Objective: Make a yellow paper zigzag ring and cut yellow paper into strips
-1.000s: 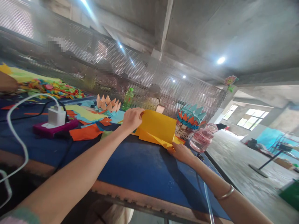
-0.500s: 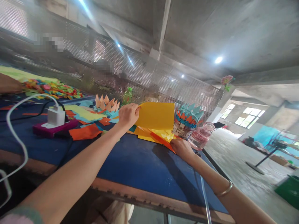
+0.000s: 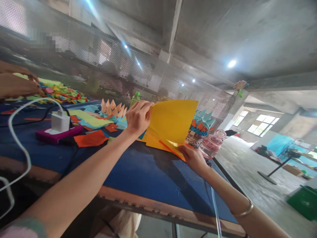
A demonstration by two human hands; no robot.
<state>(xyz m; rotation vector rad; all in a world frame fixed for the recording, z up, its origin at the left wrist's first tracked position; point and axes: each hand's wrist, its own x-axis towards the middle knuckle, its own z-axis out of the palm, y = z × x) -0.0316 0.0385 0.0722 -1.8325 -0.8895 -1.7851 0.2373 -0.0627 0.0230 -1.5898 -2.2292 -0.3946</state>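
My left hand [image 3: 139,118] is closed on the upper left corner of a yellow paper sheet [image 3: 172,120], which stands raised and slightly curved above the table. Lower right, the fingers of my right hand [image 3: 194,158] pinch an orange paper [image 3: 173,150], of which a narrow strip shows. More yellow paper [image 3: 153,141] lies flat beneath, on the blue tabletop [image 3: 138,168]. Beyond the raised sheet, a stack of blue and orange zigzag-topped paper pieces [image 3: 201,122] is partly covered. A pink transparent bottle [image 3: 211,143] stands just past my right hand.
Left on the table are a purple power strip [image 3: 58,135] with a white charger [image 3: 60,121], an orange paper piece [image 3: 91,138], a peach spiked paper piece [image 3: 114,108] and a green bottle [image 3: 135,98]. Another person's hand [image 3: 18,81] touches a colourful scrap pile [image 3: 64,94].
My left hand has lifted the yellow sheet higher, and it now covers more of the orange paper and the stack behind. The other person's hand at far left has moved further into view.
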